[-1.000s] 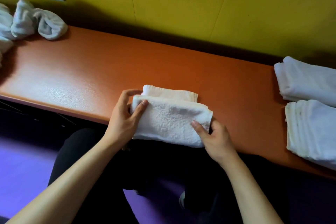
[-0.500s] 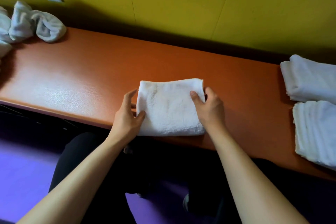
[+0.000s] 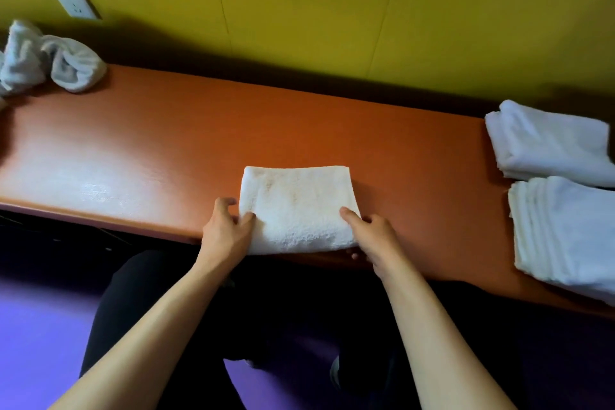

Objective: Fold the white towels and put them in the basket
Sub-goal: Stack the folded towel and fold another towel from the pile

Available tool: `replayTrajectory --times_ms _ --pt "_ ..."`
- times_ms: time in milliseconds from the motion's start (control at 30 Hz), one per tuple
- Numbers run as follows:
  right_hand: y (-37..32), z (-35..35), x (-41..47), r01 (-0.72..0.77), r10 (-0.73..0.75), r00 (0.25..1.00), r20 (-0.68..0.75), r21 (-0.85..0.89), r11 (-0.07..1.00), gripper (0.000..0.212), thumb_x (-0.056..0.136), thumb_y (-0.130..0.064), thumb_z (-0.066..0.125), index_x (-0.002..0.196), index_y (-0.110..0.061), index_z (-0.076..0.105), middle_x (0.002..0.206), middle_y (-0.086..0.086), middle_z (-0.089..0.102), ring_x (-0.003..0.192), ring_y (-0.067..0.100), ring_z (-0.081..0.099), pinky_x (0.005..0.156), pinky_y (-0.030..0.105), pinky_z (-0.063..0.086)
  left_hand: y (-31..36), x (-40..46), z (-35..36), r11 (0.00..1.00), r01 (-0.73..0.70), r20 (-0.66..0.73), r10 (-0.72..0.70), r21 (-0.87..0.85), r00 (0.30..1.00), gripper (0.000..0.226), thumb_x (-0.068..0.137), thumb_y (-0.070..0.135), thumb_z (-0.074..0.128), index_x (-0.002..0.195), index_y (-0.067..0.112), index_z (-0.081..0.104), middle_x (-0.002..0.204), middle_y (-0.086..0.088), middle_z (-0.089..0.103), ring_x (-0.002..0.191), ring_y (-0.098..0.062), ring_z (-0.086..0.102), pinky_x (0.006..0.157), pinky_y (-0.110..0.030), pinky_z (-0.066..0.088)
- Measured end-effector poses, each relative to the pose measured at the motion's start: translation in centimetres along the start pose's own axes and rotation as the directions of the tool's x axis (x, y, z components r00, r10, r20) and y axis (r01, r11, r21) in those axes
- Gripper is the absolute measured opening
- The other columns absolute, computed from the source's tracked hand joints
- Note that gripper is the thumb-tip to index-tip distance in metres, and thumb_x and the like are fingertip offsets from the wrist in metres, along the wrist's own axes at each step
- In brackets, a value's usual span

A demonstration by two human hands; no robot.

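The folded towel (image 3: 297,208) lies at the near edge of the orange bench (image 3: 166,150), its front fold hanging slightly past the lip. The left hand (image 3: 226,233) grips its left near corner, thumb on top and the other fingers curled beside and under the edge; the right hand (image 3: 374,236) holds the right near corner with the thumb pressed on top and the fingers tucked below, mostly hidden. The likeliest slip is the layers sliding apart when lifted, since terry folds are loose and only the near corners are held, so the far side may droop open. Pulled forward carelessly, it could drop off the bench. No basket is in view; the carry goes somewhere unseen, past the two folded stacks (image 3: 559,183) at right, while crumpled towels (image 3: 50,60) wait far left
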State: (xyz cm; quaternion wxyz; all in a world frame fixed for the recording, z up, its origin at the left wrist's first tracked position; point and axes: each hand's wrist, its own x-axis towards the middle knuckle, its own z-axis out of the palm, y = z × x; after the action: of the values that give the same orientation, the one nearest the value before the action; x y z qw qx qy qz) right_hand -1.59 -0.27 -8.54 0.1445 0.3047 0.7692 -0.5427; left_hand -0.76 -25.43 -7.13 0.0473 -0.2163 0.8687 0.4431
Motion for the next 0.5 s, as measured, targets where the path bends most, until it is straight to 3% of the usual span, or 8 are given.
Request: replayTrajectory --times_ms 100,133,233,400,500 --pt "-0.1 -0.9 0.2 -0.111 0.078 0.983 0.169 0.198 0.974 0.056 0.074 -0.050 0.077 0.109 -0.007 0.072 0.104 0.005 0.076 0.096 0.024 0.071 0.092 0.037 0.056 0.4 -0.4 -0.1 0.994 0.049 0.048 -0.045 -0.093 0.998 0.039 0.094 0.028 0.054 0.132 0.021 0.050 0.113 -0.012 0.067 0.101 -0.032 0.065 0.094 -0.045 0.053" --pt "-0.2 -1.2 0.1 -0.113 0.068 0.978 0.195 0.231 0.966 0.050 0.076 -0.046 0.078 0.107 -0.007 0.073 0.101 0.004 0.077 0.098 0.023 0.071 0.096 0.035 0.053 0.5 -0.7 -0.1 0.993 0.036 0.058 -0.029 -0.111 0.998 0.040 0.094 0.026 0.054 0.133 0.022 0.050 0.111 -0.012 0.067 0.099 -0.031 0.066 0.092 -0.044 0.053" --pt "-0.1 -2.1 -0.5 -0.023 -0.023 0.988 0.155 0.287 0.958 0.028 0.080 -0.031 0.077 0.096 -0.008 0.075 0.088 -0.001 0.079 0.091 0.022 0.074 0.079 0.029 0.053 1.5 -1.9 0.1 0.984 -0.041 0.057 0.052 -0.172 0.997 0.048 0.095 0.018 0.054 0.140 0.030 0.043 0.096 -0.008 0.065 0.078 -0.021 0.063 0.072 -0.031 0.050" --pt "0.0 -5.5 -1.4 0.110 -0.141 0.989 0.043 0.418 0.902 0.010 0.084 -0.021 0.073 0.090 -0.013 0.076 0.092 0.001 0.079 0.093 0.024 0.074 0.083 0.037 0.055 4.4 -4.4 1.7 0.956 -0.209 0.102 0.234 -0.206 0.967 0.056 0.096 0.007 0.052 0.144 0.034 0.042 0.092 -0.007 0.061 0.073 -0.017 0.055 0.069 -0.031 0.045" --pt "0.2 -9.6 -1.9 0.192 -0.194 0.980 -0.038 0.410 0.892 0.011 0.084 -0.023 0.072 0.089 -0.015 0.076 0.091 -0.004 0.078 0.091 0.019 0.074 0.073 0.030 0.056 7.0 -6.1 3.5 0.935 -0.290 0.138 0.321 -0.206 0.937 0.056 0.096 0.008 0.053 0.143 0.038 0.043 0.099 -0.005 0.061 0.077 -0.016 0.058 0.066 -0.028 0.044"
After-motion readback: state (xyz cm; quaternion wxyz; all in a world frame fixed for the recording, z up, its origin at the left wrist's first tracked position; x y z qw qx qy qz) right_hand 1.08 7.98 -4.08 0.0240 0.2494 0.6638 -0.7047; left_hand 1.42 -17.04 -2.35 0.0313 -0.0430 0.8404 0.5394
